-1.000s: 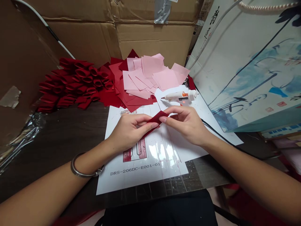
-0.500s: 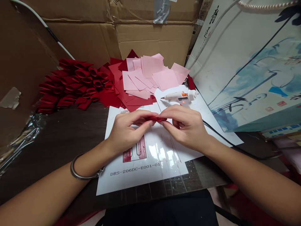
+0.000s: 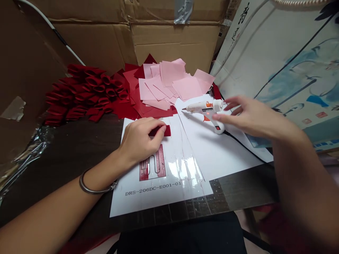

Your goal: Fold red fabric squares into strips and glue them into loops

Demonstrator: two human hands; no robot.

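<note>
Currently left hand (image 3: 141,139) pinches folded red piece (image 3: 167,131) mid-table (image 3: 84,141); right hand (image 3: 249,116), fingers parted, around glue gun (image 3: 197,108), contact unclear. Red loops (image 3: 87,93) heaped toward back-left corner; printed bag (image 3: 265,70) at back-right, contents hidden.

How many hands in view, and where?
2. The left hand pinches a folded red piece over the printed sheet; the right hand is at the rear of the glue gun, contact unclear. No other hands show.
</note>
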